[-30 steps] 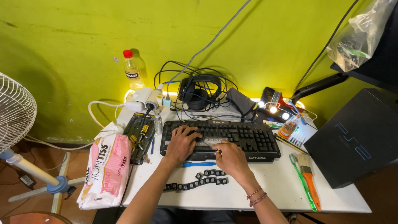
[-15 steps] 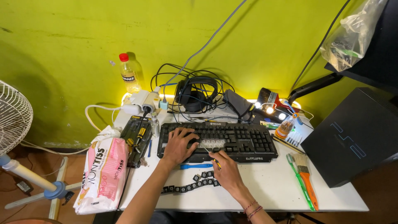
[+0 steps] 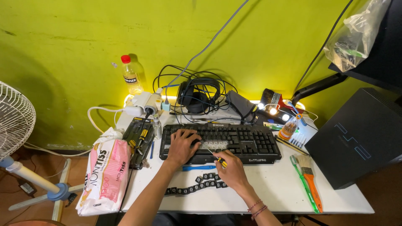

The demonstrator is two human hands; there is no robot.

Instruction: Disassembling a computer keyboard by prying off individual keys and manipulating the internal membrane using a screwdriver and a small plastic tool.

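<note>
My left hand [image 3: 182, 146] lies flat on the left part of the keyboard [image 3: 238, 142], fingers spread and pressing down, prob. so the board doesn't slide on the table [image 3: 272, 188] while I work; it grips nothing. My right hand [image 3: 230, 169] is closed round a small screwdriver [image 3: 213, 155] w/ a yellow-and-black handle, held low like a pen so the thin shaft angles up-left into the middle of the keyboard, where a patch of keys is off and the pale base shows. The tip sits about at the edge of that bare patch, just beside my left thumb; can't tell if it's under a key or only touching.

The keyboard sits square in front of me, mid-table, close enough that both wrists can rest near it. The loose keycaps [image 3: 197, 184] are laid in rows on the table betw. my forearms, just below the keyboard, kept in line, I'd say, so their order isn't lost. A blue flat tool [image 3: 199, 168] lies betw. keyboard and keycaps, within easy reach.

To my left, an open screwdriver set [image 3: 140, 140] is beside the keyboard, w/ a pink tissue pack [image 3: 104, 175] at the table edge. To my right, a paintbrush [image 3: 312, 184] and a green brush [image 3: 303, 184] lie well apart from my hands, next to a black console [image 3: 356, 142].
</note>
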